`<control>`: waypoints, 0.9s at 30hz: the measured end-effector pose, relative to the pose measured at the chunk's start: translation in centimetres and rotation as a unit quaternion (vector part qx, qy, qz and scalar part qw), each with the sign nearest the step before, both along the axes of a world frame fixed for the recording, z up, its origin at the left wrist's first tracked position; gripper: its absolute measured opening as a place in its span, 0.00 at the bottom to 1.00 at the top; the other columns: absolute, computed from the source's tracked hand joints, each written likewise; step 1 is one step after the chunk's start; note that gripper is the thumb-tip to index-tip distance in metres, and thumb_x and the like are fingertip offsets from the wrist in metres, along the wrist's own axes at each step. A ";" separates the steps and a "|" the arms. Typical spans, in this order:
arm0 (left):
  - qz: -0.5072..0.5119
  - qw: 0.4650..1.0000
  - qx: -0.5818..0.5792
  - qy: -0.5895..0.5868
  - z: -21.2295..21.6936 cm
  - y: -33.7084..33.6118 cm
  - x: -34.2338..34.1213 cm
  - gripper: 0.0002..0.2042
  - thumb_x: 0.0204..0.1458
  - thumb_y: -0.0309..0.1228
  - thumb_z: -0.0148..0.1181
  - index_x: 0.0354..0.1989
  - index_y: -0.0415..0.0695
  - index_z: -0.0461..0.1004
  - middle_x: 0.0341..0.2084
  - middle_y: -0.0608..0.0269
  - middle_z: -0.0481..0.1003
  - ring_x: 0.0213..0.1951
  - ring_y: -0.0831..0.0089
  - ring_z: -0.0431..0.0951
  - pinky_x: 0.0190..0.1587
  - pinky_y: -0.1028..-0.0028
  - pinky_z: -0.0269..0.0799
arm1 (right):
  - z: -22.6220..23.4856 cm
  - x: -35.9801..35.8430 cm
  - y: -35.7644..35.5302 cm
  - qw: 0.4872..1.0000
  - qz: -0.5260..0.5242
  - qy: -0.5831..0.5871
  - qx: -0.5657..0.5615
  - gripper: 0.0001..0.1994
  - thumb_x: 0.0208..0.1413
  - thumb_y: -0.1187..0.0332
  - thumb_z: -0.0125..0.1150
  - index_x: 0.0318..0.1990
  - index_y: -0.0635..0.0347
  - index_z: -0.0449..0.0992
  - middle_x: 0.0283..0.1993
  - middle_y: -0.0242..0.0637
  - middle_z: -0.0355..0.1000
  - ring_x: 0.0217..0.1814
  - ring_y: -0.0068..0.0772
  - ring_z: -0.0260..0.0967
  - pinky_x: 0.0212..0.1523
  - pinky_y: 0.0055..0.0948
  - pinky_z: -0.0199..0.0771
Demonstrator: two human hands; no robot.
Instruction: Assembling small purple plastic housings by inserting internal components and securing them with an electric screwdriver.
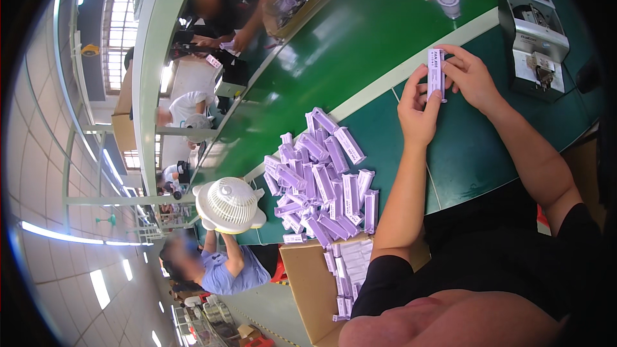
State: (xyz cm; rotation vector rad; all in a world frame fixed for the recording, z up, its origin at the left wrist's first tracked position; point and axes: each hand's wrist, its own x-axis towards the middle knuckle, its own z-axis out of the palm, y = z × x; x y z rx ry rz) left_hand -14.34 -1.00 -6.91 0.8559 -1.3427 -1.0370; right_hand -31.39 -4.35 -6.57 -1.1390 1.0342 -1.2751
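Note:
Above the dark green worktop (475, 154), my left hand (419, 109) grips the lower part of a narrow lilac box-shaped piece (436, 72) with dark print on its face. The fingers of my right hand (470, 77) are closed about its upper right side. The piece stands upright between both hands, partly covered by fingers. To the left of my left forearm lies a loose heap of similar lilac pieces (319, 183).
A silver-grey bench machine (535, 42) stands at the right. Beyond runs a green conveyor (366, 32) carrying a lilac round part (448, 3). A white fan (230, 204) stands left of the heap; nearer, a carton (305, 289) holds more lilac pieces. Several co-workers sit beyond and left.

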 end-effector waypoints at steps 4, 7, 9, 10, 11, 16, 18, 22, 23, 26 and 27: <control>-0.050 0.990 0.093 0.090 -0.3 -0.6 0.7 0.33 0.56 0.14 0.61 0.72 0.34 0.62 0.62 0.47 0.74 0.53 0.69 0.79 0.54 0.70 0.77 | 0.2 0.8 0.3 0.996 -0.047 0.007 -0.069 0.19 0.69 0.70 0.58 0.66 0.58 0.73 0.46 0.31 0.78 0.42 0.18 0.73 0.40 0.21 0.73; -0.014 0.978 0.112 0.174 -0.3 -1.0 1.2 0.34 0.58 0.15 0.59 0.75 0.35 0.57 0.63 0.48 0.74 0.57 0.66 0.78 0.57 0.69 0.76 | 1.3 1.0 0.6 0.982 -0.117 0.040 -0.145 0.17 0.68 0.70 0.60 0.62 0.58 0.75 0.49 0.31 0.78 0.48 0.19 0.74 0.46 0.23 0.73; 0.024 0.967 0.118 0.226 -0.3 -1.2 2.0 0.34 0.59 0.16 0.58 0.75 0.35 0.57 0.61 0.50 0.75 0.58 0.66 0.78 0.59 0.69 0.74 | 4.0 1.9 1.5 0.982 -0.062 0.042 -0.172 0.12 0.68 0.70 0.61 0.55 0.61 0.78 0.47 0.32 0.79 0.48 0.19 0.75 0.49 0.25 0.75; 0.031 0.963 0.116 0.241 0.0 -1.2 2.3 0.33 0.59 0.16 0.58 0.75 0.35 0.57 0.61 0.50 0.75 0.58 0.65 0.78 0.59 0.69 0.74 | 6.1 2.5 2.7 0.985 0.019 0.015 -0.169 0.10 0.68 0.72 0.60 0.54 0.63 0.78 0.47 0.31 0.78 0.49 0.19 0.74 0.50 0.25 0.75; 0.033 0.959 0.116 0.258 0.3 -1.1 2.1 0.33 0.60 0.16 0.57 0.75 0.35 0.56 0.60 0.50 0.75 0.58 0.65 0.78 0.59 0.69 0.75 | 8.3 2.8 4.1 0.982 0.096 -0.009 -0.163 0.09 0.69 0.74 0.59 0.53 0.65 0.78 0.47 0.31 0.77 0.49 0.19 0.73 0.52 0.24 0.74; 0.073 0.954 0.118 0.264 0.6 -0.9 1.4 0.34 0.58 0.21 0.65 0.74 0.44 0.60 0.50 0.62 0.76 0.48 0.69 0.79 0.50 0.67 0.78 | 15.4 5.3 9.7 0.863 0.467 -0.168 -0.100 0.12 0.66 0.73 0.61 0.54 0.63 0.78 0.51 0.32 0.79 0.47 0.20 0.75 0.50 0.25 0.74; 0.092 0.962 0.085 0.244 0.4 -1.1 2.1 0.34 0.58 0.20 0.63 0.74 0.39 0.59 0.49 0.56 0.76 0.48 0.65 0.80 0.49 0.64 0.79 | 16.5 7.4 10.7 0.752 0.602 -0.244 -0.112 0.12 0.66 0.71 0.59 0.55 0.63 0.77 0.49 0.30 0.77 0.42 0.18 0.73 0.44 0.22 0.72; 0.067 0.969 0.073 0.226 -0.2 -1.0 2.5 0.32 0.58 0.16 0.57 0.72 0.34 0.57 0.59 0.48 0.73 0.55 0.62 0.78 0.52 0.65 0.79 | 17.7 8.6 12.6 0.504 0.713 -0.482 -0.073 0.20 0.70 0.67 0.62 0.63 0.69 0.72 0.54 0.41 0.80 0.54 0.26 0.79 0.52 0.25 0.80; 0.073 0.971 0.078 0.215 1.0 -0.4 2.5 0.31 0.58 0.17 0.56 0.72 0.34 0.57 0.59 0.48 0.72 0.55 0.63 0.78 0.52 0.65 0.79 | 17.6 9.0 13.0 0.511 0.711 -0.479 -0.072 0.20 0.70 0.67 0.62 0.63 0.69 0.72 0.54 0.41 0.80 0.54 0.26 0.79 0.52 0.25 0.80; 0.070 0.965 0.077 0.240 0.9 -0.6 1.9 0.32 0.58 0.18 0.56 0.73 0.34 0.57 0.59 0.48 0.72 0.54 0.63 0.78 0.51 0.64 0.78 | 17.2 9.6 13.5 0.474 0.718 -0.509 -0.015 0.20 0.69 0.68 0.63 0.63 0.70 0.72 0.56 0.39 0.79 0.54 0.24 0.78 0.52 0.25 0.80; 0.071 0.967 0.081 0.232 1.0 -0.6 1.8 0.32 0.58 0.19 0.57 0.73 0.34 0.56 0.60 0.48 0.72 0.54 0.63 0.78 0.51 0.64 0.78 | 17.4 9.5 13.8 0.479 0.710 -0.516 -0.005 0.20 0.69 0.68 0.63 0.63 0.71 0.72 0.55 0.39 0.79 0.54 0.24 0.78 0.52 0.25 0.80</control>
